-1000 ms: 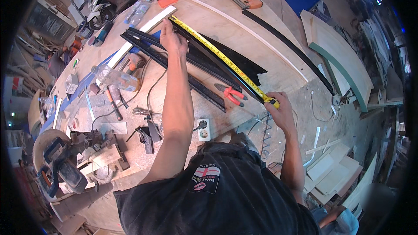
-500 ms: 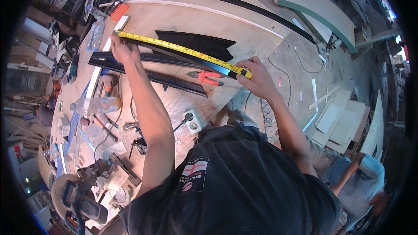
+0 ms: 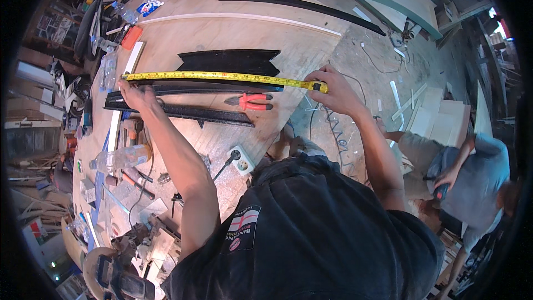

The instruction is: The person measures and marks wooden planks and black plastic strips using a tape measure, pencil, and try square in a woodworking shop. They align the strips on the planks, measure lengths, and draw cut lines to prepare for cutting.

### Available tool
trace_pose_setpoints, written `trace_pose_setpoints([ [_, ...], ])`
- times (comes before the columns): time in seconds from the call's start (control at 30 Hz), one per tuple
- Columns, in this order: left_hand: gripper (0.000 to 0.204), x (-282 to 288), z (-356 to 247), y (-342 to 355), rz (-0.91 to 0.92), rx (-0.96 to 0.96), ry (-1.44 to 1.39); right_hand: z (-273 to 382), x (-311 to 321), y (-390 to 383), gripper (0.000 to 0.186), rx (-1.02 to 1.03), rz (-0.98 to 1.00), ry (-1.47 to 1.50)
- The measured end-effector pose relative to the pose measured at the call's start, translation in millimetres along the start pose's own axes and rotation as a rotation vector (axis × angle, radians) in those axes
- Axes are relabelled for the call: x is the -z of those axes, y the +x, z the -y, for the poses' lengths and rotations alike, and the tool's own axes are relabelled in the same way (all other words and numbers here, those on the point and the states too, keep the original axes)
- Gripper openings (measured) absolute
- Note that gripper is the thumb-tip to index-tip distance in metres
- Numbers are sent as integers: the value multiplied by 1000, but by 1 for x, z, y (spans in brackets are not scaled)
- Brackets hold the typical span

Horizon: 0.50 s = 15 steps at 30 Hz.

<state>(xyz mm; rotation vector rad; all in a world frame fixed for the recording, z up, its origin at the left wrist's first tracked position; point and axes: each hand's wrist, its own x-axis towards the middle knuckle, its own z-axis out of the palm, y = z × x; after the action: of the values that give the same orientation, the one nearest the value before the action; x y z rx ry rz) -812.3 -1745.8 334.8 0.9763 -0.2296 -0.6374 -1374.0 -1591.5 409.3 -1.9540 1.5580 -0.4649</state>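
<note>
A yellow tape measure (image 3: 222,78) stretches almost level across the work table between my two hands. My left hand (image 3: 139,95) is closed at the blade's left end, its fingertips pinching there. My right hand (image 3: 337,90) grips the tape's right end, by its case, just beyond the table's edge. Right under the blade lies a narrow black strip (image 3: 255,84), partly hidden by it. Beyond the tape is a wider black piece (image 3: 230,61) with a notched right end. Nearer to me lie another black profile (image 3: 205,114) and red-handled pliers (image 3: 254,101).
A white socket block (image 3: 240,161) with a plug sits near my body. To the left are a plastic bottle (image 3: 122,157), a hammer (image 3: 139,183) and a saw machine (image 3: 119,272). A long black strip (image 3: 300,5) lies at the far side. A co-worker (image 3: 469,183) crouches at right.
The tape has swung from a slant to nearly level, its right end now outside the strip's end. The view has shifted, and the co-worker at right shows more, with a tool in hand.
</note>
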Motion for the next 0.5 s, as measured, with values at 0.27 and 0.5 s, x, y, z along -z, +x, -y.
trace_pose_setpoints([
  [0.27,42,3,2,3,35,0,-39,-9,-6,2,41,22,-6,26],
  [0.5,47,7,5,12,7,11,-35,-11,-12,1,41,11,-3,-5],
])
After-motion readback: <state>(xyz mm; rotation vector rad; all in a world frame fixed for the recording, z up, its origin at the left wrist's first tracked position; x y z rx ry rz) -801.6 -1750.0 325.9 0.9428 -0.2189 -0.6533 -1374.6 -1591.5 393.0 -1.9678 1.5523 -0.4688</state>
